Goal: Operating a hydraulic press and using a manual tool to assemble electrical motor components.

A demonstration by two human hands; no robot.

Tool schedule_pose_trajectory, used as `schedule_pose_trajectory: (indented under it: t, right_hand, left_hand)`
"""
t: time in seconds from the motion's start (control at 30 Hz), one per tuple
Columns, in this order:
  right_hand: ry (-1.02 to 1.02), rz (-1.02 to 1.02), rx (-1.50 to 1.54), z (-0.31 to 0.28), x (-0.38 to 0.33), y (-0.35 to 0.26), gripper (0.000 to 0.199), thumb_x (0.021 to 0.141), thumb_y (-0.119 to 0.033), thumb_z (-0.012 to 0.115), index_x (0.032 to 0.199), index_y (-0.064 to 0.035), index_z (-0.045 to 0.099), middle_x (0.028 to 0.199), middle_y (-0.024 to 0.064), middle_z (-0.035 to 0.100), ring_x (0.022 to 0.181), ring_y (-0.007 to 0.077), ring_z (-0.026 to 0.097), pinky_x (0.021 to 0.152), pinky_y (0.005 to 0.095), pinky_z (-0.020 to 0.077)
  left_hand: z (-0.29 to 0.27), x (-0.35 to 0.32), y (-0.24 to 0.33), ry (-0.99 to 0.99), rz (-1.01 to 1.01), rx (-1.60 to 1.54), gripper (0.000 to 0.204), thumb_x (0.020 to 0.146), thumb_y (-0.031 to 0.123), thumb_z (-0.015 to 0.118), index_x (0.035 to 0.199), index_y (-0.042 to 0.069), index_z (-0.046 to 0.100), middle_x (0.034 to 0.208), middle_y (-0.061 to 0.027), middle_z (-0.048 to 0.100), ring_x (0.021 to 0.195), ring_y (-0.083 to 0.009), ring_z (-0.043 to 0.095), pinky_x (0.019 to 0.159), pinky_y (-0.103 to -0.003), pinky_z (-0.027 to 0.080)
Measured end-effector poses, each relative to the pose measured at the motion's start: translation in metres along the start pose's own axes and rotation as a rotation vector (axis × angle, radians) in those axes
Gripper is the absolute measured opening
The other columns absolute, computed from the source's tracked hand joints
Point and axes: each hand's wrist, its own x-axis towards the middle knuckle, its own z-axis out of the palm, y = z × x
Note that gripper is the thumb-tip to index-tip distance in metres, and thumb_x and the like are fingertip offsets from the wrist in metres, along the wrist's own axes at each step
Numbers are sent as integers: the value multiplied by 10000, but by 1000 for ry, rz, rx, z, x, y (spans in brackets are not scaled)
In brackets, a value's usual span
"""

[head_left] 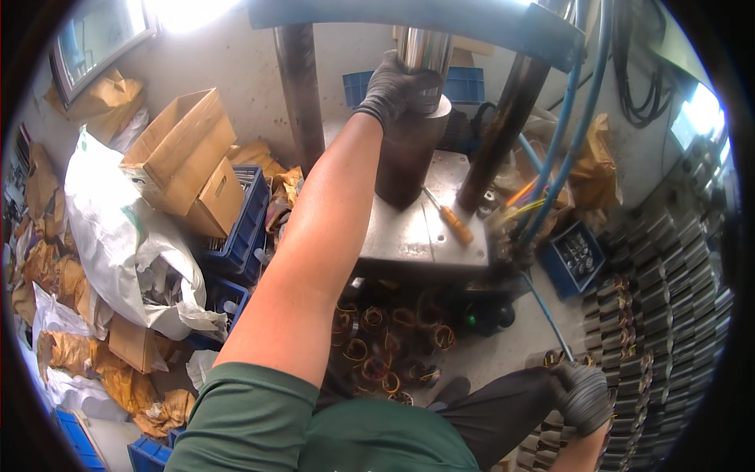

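My left hand (397, 86), in a grey glove, reaches up and grips the top of a dark metal cylinder (409, 157) that stands on the steel press table (409, 236), under a shiny ram (425, 47). My right hand (582, 397), also gloved, is down at the lower right, closed on a round wound part at the stacks of metal cylinders (668, 315). A screwdriver with an orange handle (452, 220) lies on the press table beside the dark cylinder.
Two dark press columns (300, 86) flank the table, with blue hoses (566, 134) at right. Copper-wound parts (385, 338) lie on the floor below. Cardboard boxes (185, 157), blue crates (244, 228), a white sack (118, 228) and crumpled paper fill the left.
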Motion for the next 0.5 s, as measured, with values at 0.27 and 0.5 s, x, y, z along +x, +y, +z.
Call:
schedule_pose_trajectory:
  t: [0.27, 0.5]
  right_hand:
    - [-110, -65, -171, 0, -7, 15, 185, 808, -171, 700, 961, -69, 724, 813, 165, 706, 770, 403, 688, 713, 470, 545]
    - [117, -76, 65, 6, 10, 2, 220, 812, -146, 672, 1006, -55, 724, 865, 196, 711, 803, 419, 689, 740, 480, 555]
  left_hand:
    - [2, 8, -7, -2, -15, -23, 739, 678, 305, 958, 1195, -30, 550, 1096, -156, 693, 996, -231, 694, 943, -347, 558]
    - [-14, -3, 2, 6, -42, 61, 702, 676, 299, 959, 1160, -21, 565, 1100, -156, 695, 1004, -233, 695, 955, -351, 553]
